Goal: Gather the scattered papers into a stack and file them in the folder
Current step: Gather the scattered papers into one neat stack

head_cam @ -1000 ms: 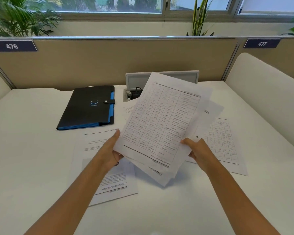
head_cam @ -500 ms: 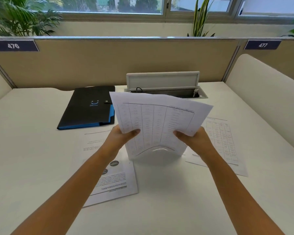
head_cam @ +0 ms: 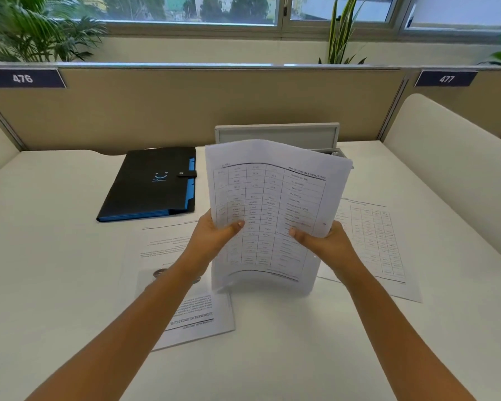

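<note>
A partial stack (head_cam: 275,209) is gripped upright by the left hand (head_cam: 211,235) and right hand (head_cam: 327,241); two sheets (head_cam: 185,314) (head_cam: 373,241) remain on the desk (head_cam: 55,256), and the folder (head_cam: 151,183) at the far edge is closed.

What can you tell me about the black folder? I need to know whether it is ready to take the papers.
The black folder lies flat on the white desk, left of the held papers, and neither hand touches it. It looks like an expanding plastic file: a matte black cover with a small light-blue smiley mark, blue tabs along its right edge and blue inner layers at the near edge. A strap with a snap stud crosses the right edge, so it appears closed.
</note>
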The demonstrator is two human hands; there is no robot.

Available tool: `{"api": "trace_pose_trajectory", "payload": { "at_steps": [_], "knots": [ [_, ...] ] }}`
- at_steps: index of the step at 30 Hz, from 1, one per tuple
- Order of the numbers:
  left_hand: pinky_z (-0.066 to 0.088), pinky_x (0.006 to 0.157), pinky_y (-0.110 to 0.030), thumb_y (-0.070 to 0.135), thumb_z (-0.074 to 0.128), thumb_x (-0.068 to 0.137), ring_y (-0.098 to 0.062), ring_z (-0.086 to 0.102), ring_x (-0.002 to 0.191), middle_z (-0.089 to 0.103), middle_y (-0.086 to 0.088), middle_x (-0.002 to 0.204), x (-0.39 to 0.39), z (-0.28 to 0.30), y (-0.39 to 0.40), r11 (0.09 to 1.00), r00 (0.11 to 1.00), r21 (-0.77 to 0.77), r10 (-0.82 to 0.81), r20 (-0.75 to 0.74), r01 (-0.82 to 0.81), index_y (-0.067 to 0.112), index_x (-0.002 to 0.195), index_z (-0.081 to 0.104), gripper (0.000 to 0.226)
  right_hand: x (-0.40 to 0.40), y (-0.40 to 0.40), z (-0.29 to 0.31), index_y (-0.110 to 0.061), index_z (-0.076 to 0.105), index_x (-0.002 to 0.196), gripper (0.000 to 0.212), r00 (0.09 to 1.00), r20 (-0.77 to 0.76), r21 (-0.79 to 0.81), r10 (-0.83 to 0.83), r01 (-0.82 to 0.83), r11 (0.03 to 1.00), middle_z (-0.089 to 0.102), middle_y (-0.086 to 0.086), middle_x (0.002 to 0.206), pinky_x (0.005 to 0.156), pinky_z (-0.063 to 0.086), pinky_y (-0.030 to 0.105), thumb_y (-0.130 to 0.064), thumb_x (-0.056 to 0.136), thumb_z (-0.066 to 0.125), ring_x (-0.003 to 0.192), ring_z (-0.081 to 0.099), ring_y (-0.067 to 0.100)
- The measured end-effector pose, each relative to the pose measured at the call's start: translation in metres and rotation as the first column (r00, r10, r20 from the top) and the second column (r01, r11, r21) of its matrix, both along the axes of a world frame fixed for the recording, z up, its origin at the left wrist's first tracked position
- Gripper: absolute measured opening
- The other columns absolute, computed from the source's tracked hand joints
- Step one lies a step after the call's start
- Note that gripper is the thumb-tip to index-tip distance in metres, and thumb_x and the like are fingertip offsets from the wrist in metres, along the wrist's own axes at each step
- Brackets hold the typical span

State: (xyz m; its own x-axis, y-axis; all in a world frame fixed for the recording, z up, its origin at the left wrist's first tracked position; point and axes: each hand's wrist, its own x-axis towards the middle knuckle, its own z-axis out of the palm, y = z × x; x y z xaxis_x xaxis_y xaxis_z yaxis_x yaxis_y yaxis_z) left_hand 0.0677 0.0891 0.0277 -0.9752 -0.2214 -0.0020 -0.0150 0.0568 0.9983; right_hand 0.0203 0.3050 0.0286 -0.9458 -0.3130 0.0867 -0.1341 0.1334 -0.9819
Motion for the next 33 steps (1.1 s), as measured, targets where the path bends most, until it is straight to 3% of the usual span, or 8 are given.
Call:
{"api": "trace_pose_trajectory", "payload": {
  "at_steps": [3, 6, 11, 20, 24, 26, 30, 33],
  "knots": [
    [0.052, 0.080, -0.030, 0.023, 0.059, 0.086, -0.011, 0.056, 0.096, 0.061, 0.008, 0.104, 0.009, -0.021, 0.008, 1.000, 1.000, -0.008, -0.004, 0.028, 0.004, 0.030, 0.110, 0.054, 0.026, 0.008, -0.001, -0.027, -0.043, 0.062, 0.086, 0.036, 0.999, 0.034, 0.033, -0.016, 0.015, 0.999, 0.068, -0.031, 0.078, 0.058, 0.048, 0.005, -0.012, 0.073, 0.076, 0.078, 0.063, -0.015],
    [0.053, 0.069, -0.017, 0.019, 0.057, 0.088, -0.006, 0.057, 0.092, 0.060, 0.012, 0.100, 0.019, -0.038, 0.014, 0.998, 0.998, -0.039, -0.039, 0.049, 0.041, 0.037, 0.104, 0.052, 0.025, 0.014, 0.000, -0.056, -0.042, 0.059, 0.089, 0.038, 0.995, 0.067, 0.074, -0.071, 0.066, 0.995, 0.066, -0.031, 0.082, 0.062, 0.048, 0.003, -0.010, 0.075, 0.075, 0.080, 0.060, -0.018],
    [0.052, 0.081, -0.029, 0.017, 0.052, 0.092, -0.022, 0.059, 0.104, 0.060, -0.004, 0.113, 0.026, -0.053, 0.003, 0.998, 0.989, -0.055, 0.011, 0.148, -0.003, 0.017, 0.122, 0.048, 0.030, 0.015, 0.006, -0.076, -0.015, 0.055, 0.122, 0.041, 0.987, 0.138, 0.210, -0.076, 0.045, 0.977, 0.064, 0.006, 0.119, 0.091, 0.052, 0.037, -0.021, 0.084, 0.066, 0.109, 0.061, 0.022],
    [0.055, 0.081, -0.039, 0.016, 0.049, 0.092, -0.021, 0.062, 0.097, 0.063, 0.000, 0.107, 0.026, -0.039, -0.032, 0.963, 0.947, 0.021, 0.259, 0.190, -0.267, 0.022, 0.106, 0.054, 0.016, 0.009, -0.022, -0.059, -0.015, 0.041, 0.133, 0.052, 0.993, 0.102, 0.317, -0.061, 0.026, 0.948, 0.053, 0.002, 0.132, 0.098, 0.044, 0.037, -0.026, 0.087, 0.062, 0.119, 0.052, 0.023],
    [0.052, 0.062, -0.030, 0.018, 0.047, 0.093, -0.018, 0.061, 0.084, 0.062, -0.006, 0.111, 0.035, -0.049, -0.069, 0.907, 0.867, -0.183, 0.417, 0.272, -0.378, 0.017, 0.112, 0.055, 0.021, 0.019, -0.046, -0.067, -0.018, 0.042, 0.131, 0.049, 0.984, 0.181, 0.316, -0.006, -0.052, 0.947, 0.055, 0.000, 0.130, 0.092, 0.046, 0.030, -0.022, 0.086, 0.063, 0.111, 0.055, 0.018],
    [0.046, 0.058, -0.028, 0.019, 0.046, 0.093, -0.020, 0.057, 0.083, 0.059, -0.011, 0.118, 0.045, -0.058, -0.091, 0.822, 0.802, -0.394, 0.531, 0.273, -0.410, 0.011, 0.117, 0.053, 0.027, 0.024, -0.057, -0.073, -0.020, 0.042, 0.130, 0.049, 0.975, 0.223, 0.316, 0.006, -0.078, 0.946, 0.056, -0.001, 0.129, 0.085, 0.044, 0.026, -0.020, 0.085, 0.063, 0.101, 0.054, 0.012],
    [0.037, 0.094, -0.050, 0.028, 0.053, 0.087, -0.042, 0.043, 0.116, 0.049, -0.022, 0.128, 0.070, -0.082, -0.131, 0.594, 0.551, -0.754, 0.743, 0.379, -0.282, 0.004, 0.123, 0.045, 0.044, 0.034, -0.073, -0.089, -0.018, 0.036, 0.132, 0.056, 0.969, 0.240, 0.406, 0.056, -0.152, 0.901, 0.052, 0.001, 0.133, 0.084, 0.039, 0.020, -0.021, 0.084, 0.064, 0.108, 0.053, 0.015],
    [0.037, 0.093, -0.051, 0.028, 0.053, 0.088, -0.044, 0.040, 0.117, 0.045, -0.027, 0.128, 0.080, -0.089, -0.140, 0.588, 0.546, -0.779, 0.735, 0.402, -0.218, -0.001, 0.125, 0.040, 0.049, 0.040, -0.080, -0.098, -0.015, 0.033, 0.134, 0.062, 0.955, 0.273, 0.443, 0.116, -0.231, 0.866, 0.050, 0.003, 0.136, 0.088, 0.039, 0.021, -0.021, 0.082, 0.067, 0.121, 0.050, 0.020]
  ]
}}
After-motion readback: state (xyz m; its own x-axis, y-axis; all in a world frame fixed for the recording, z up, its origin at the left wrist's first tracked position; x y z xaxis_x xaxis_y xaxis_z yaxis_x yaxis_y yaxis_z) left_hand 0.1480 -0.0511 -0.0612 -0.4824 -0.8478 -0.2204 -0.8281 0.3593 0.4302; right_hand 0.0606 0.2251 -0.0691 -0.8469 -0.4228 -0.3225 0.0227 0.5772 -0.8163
